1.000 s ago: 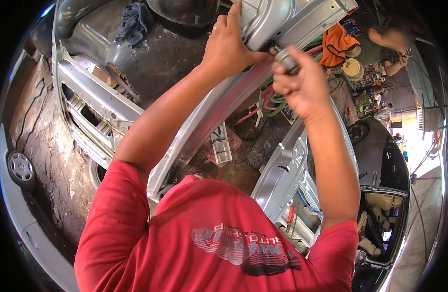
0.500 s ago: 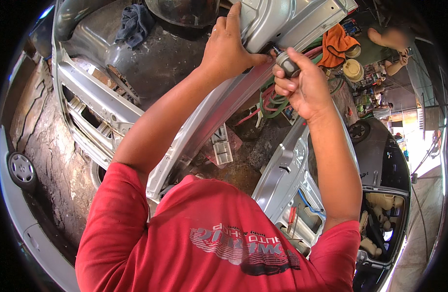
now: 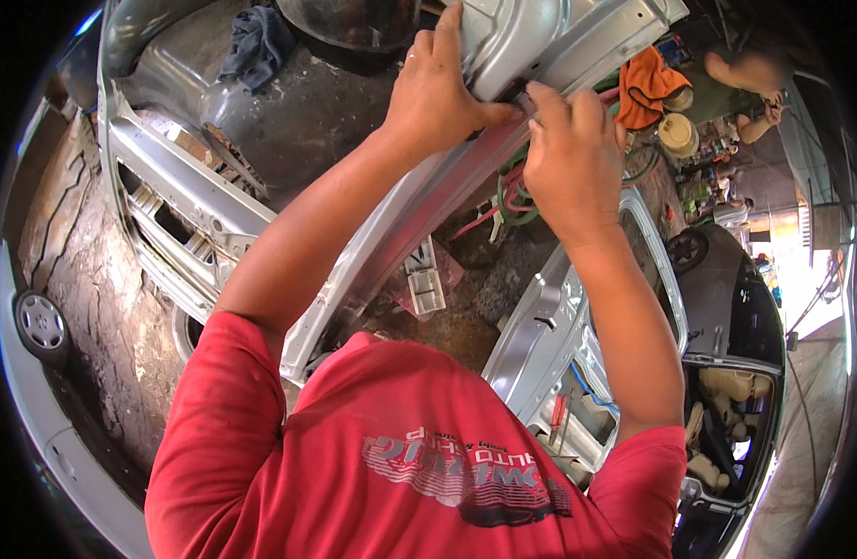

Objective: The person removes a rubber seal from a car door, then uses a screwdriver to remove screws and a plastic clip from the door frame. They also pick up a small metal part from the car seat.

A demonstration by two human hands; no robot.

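Note:
My left hand point(image 3: 438, 98) lies spread over the silver car body frame point(image 3: 578, 58). Its thumb reaches along the edge toward my right hand point(image 3: 576, 158). The fingers of my right hand are bent at the same edge, with the back of the hand showing. Beneath them the grey and black stubby screwdriver, seen in that hand in the earlier frame, is hidden. The fingertips meet a dark gap at the frame's edge.
A dark cloth point(image 3: 257, 48) lies on the car's floor pan at upper left. Beyond my right hand are an orange cloth point(image 3: 645, 88) and a tan round container point(image 3: 678, 136). A white divided tray point(image 3: 426, 289) sits below, and a silver door point(image 3: 540, 326) stands near my right arm.
My right hand has turned over, from showing the screwdriver's handle to showing its own back, and its fingers have moved closer to the frame's edge. My left hand stays in place.

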